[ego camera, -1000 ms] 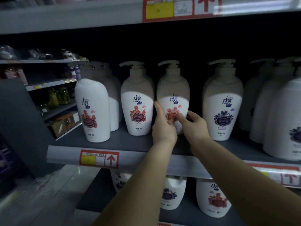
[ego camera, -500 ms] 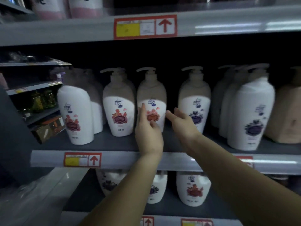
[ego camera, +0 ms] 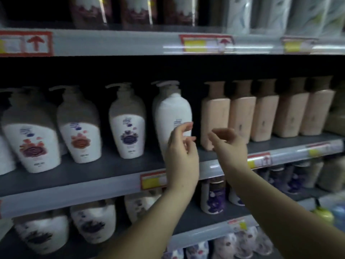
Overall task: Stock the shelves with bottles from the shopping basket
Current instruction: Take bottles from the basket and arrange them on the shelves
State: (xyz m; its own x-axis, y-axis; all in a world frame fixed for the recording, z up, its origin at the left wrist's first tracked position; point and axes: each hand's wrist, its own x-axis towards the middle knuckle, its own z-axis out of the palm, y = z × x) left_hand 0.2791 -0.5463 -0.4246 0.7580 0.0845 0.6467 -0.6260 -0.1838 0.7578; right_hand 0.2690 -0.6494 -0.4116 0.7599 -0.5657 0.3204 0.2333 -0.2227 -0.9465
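Note:
White pump bottles stand in a row on the grey middle shelf (ego camera: 104, 165). One with a red flower label (ego camera: 79, 126) is left of one with a purple label (ego camera: 127, 122). A front-standing white bottle (ego camera: 172, 116) is right of those. My left hand (ego camera: 182, 156) hovers in front of its lower right side, fingers loosely curled, holding nothing. My right hand (ego camera: 228, 144) is beside it, in front of the first peach bottle (ego camera: 214, 118), fingers curled and empty. The shopping basket is out of view. The picture is blurred by motion.
Several square peach bottles (ego camera: 287, 111) fill the right of the middle shelf. The shelf above carries dark packs (ego camera: 134, 10) and pale wrapped packs (ego camera: 280, 12). Below are more white bottles (ego camera: 93, 223) and small purple-labelled ones (ego camera: 212, 197). Red price tags (ego camera: 205, 43) line the shelf edges.
The view has swung right along the shelf. Both hands have left the red-label bottle they touched and now hover empty near the white bottle beside the peach ones.

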